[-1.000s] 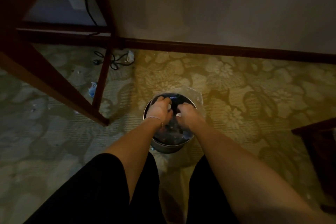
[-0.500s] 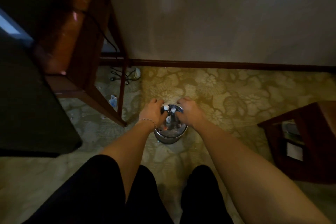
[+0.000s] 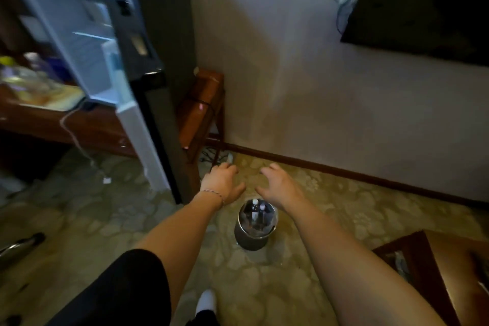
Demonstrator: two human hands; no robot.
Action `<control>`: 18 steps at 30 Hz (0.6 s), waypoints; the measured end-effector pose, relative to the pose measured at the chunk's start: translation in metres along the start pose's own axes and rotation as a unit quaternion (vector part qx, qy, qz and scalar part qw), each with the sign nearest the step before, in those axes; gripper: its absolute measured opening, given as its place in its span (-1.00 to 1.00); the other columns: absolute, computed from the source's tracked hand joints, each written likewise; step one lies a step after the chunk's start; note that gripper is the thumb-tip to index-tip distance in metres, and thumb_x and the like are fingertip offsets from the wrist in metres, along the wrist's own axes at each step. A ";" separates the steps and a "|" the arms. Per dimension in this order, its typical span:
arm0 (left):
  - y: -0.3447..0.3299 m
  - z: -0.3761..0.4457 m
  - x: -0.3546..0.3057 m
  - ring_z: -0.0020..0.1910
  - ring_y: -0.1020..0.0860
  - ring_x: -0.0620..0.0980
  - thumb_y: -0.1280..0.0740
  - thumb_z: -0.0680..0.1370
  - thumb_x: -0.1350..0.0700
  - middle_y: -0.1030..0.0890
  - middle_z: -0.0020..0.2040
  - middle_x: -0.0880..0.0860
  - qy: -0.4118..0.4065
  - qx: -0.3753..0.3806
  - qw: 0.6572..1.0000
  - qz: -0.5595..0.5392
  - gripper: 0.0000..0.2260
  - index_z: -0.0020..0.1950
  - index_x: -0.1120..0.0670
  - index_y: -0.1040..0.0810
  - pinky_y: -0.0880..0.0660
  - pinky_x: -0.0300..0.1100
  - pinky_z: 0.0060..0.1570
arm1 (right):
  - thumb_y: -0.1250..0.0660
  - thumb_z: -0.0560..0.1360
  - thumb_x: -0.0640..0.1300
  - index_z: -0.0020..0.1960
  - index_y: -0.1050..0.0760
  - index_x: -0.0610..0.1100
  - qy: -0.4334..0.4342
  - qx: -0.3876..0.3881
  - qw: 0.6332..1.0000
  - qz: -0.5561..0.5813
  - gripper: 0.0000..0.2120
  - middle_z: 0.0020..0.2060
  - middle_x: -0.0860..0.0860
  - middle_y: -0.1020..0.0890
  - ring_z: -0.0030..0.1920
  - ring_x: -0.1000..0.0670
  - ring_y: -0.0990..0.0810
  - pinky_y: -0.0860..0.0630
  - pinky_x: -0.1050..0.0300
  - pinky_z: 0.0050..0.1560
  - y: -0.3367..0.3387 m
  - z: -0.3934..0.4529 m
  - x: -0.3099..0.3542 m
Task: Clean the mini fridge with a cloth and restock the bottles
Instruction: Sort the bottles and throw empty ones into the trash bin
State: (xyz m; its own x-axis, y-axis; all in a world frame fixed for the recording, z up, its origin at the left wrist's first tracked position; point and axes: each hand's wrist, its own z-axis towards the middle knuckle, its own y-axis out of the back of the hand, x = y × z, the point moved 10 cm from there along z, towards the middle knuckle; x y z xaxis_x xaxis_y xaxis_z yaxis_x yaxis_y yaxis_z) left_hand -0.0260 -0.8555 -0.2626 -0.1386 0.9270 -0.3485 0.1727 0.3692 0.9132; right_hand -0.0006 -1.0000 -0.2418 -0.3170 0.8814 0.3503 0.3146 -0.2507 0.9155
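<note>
A small metal bin (image 3: 252, 241) stands on the patterned carpet with white-capped bottles (image 3: 256, 209) upright inside it. My left hand (image 3: 221, 182) hovers above and left of the bin, fingers spread, holding nothing. My right hand (image 3: 280, 185) hovers above and right of it, also empty with fingers apart. The mini fridge (image 3: 158, 34) stands at the upper left with its door (image 3: 87, 42) swung open, showing white door shelves. No cloth is visible.
A wooden stand (image 3: 203, 106) with a cable sits between fridge and wall. A desk (image 3: 53, 119) at left carries blurred bottles and bags. A dark screen (image 3: 423, 8) hangs on the wall. A wooden table (image 3: 436, 272) is at lower right.
Both hands have let go of the bottles in the bin and lifted away, fingers opening. My view has risen and pulled back, bringing the open fridge into sight.
</note>
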 end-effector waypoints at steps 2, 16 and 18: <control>0.016 -0.041 0.015 0.28 -0.44 0.10 -0.26 0.53 -0.27 -0.45 0.32 0.04 0.027 -0.010 1.000 0.006 -0.51 0.36 -0.03 -0.43 -0.47 0.07 0.23 | -0.38 0.54 0.10 0.41 -0.42 -0.05 0.044 -0.004 0.999 -0.011 -0.50 0.30 -0.02 -0.41 0.29 -0.10 -0.48 -0.50 -0.04 0.21 0.008 -0.018 0.036; 0.145 -0.251 0.217 0.30 -0.44 0.10 -0.25 0.50 -0.34 -0.48 0.30 0.05 0.186 -0.101 0.976 0.050 -0.45 0.36 -0.04 -0.47 -0.44 0.09 0.26 | -0.38 0.54 0.12 0.36 -0.44 -0.05 0.254 0.034 0.963 -0.086 -0.53 0.21 -0.03 -0.43 0.21 -0.10 -0.51 -0.54 -0.11 0.14 -0.026 -0.099 0.325; 0.162 -0.260 0.249 0.30 -0.44 0.09 -0.26 0.50 -0.34 -0.47 0.30 0.04 0.195 -0.107 0.974 0.044 -0.44 0.37 -0.05 -0.46 -0.45 0.10 0.26 | -0.39 0.52 0.13 0.34 -0.45 -0.06 0.266 0.031 0.960 -0.080 -0.53 0.20 -0.04 -0.44 0.22 -0.10 -0.51 -0.52 -0.12 0.18 -0.030 -0.093 0.366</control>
State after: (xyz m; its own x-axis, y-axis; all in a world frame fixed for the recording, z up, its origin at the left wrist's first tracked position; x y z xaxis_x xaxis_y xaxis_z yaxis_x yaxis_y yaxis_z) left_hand -0.2864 -0.5818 -0.1470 -0.4990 0.8436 -0.1984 -0.0013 0.2282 0.9736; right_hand -0.2087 -0.7072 -0.1228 -0.7721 0.5738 0.2730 0.2712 -0.0911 0.9582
